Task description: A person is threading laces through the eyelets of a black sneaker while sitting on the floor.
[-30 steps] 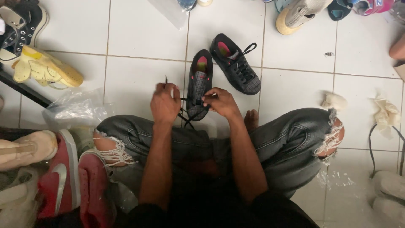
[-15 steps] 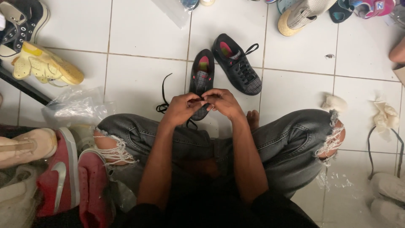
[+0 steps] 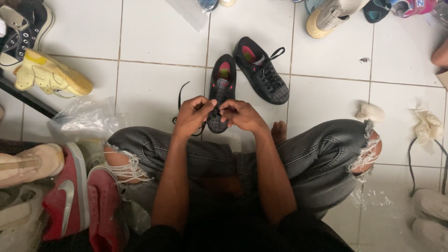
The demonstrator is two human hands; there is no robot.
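I sit cross-legged on a white tiled floor in torn grey jeans. A black sneaker with a pink insole (image 3: 221,88) lies toe toward me in front of my knees. My left hand (image 3: 192,115) and my right hand (image 3: 241,115) meet over its toe end, both pinching its black lace (image 3: 179,100), which loops out to the left. The matching black sneaker (image 3: 261,70), laced, lies just beyond to the right.
Red sneakers (image 3: 79,198) and a beige shoe (image 3: 30,163) sit by my left knee, next to a clear plastic bag (image 3: 81,119). Yellow shoes (image 3: 49,74) and a black high-top (image 3: 23,23) lie at far left. Crumpled paper (image 3: 427,126) and more shoes (image 3: 333,14) are on the right.
My hands have come together over the shoe's toe end. The lace that was pulled up and out to the left now hangs in a slack loop.
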